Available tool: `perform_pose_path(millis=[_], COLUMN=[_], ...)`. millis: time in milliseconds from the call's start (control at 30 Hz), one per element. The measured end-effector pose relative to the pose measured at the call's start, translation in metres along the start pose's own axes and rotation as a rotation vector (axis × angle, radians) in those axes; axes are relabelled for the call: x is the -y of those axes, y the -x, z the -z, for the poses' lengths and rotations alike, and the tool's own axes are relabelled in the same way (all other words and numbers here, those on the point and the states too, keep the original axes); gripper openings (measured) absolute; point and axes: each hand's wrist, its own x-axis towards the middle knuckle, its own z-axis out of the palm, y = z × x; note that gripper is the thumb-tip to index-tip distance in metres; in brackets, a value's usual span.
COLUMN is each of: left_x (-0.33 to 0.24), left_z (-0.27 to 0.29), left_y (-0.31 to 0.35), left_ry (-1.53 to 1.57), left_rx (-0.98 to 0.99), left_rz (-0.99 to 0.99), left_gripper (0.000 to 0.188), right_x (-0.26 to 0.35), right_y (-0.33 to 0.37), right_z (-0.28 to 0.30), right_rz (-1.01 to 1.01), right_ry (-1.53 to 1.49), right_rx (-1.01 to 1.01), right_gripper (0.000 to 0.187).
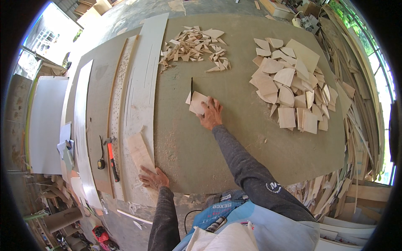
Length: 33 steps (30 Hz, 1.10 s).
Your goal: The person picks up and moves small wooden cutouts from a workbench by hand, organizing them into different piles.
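Near the middle of a large greenish-brown work surface (184, 142), a thin dark saw blade (191, 85) stands up through a slot. My right hand (212, 113) is closed on a small pale plywood piece (198, 103), its fingers on the right edge. The piece lies against the blade's near end, and a small wood sliver (188, 98) sits just left of the blade. My left hand (155, 178) is at the front edge, its fingers laid across the near end of a longer plywood strip (140, 148). Its palm side is hidden.
Cut curved pieces (286, 76) are heaped at the right; small pointed offcuts (194, 45) lie at the back. A long white board (142, 83) runs along the left, beside a hammer (112, 157) and tape measure (101, 163). Stacked wood strips (356, 83) line the right side.
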Motion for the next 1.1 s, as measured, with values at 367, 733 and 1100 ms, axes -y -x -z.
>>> perform_pose_path(millis=[367,733,1100], left_x=[-0.001,-0.003,-0.002], left_z=[0.005,0.008,0.004], left_y=[0.001,0.001,0.003], left_ry=[-0.012,-0.019,-0.048], left_rx=[0.036,0.013,-0.016], left_rz=[0.021,0.012,-0.008], left_gripper=[0.089,0.089,0.090], right_x=[0.008,-0.029,-0.022], right_y=[0.002,-0.013,-0.024], right_z=[0.003,0.030,0.034], right_rz=[-0.018,0.205,0.156], right_ry=[0.029,0.171,0.195], right_rx=[0.029,0.264,0.233], right_gripper=[0.066,0.060,0.057])
